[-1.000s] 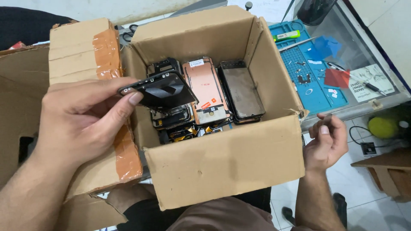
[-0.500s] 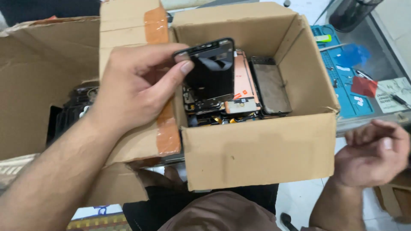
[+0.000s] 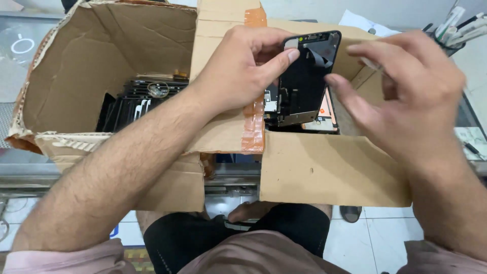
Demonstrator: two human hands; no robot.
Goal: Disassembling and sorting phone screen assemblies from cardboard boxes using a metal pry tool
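Pinched btwn thumb and fingers, left hand holds black phone screen panel upright at upper centre of frame, over right cardboard box (more panels inside). Right hand, fingers apart, thumb just beside panel's edge.

Single head-worn view, looking steeply down and forward from above the person's lap, close over two open cardboard boxes, forearms entering from 7 and 4 o'clock, floor tiles at 6 o'clock, workbench toward 12 o'clock
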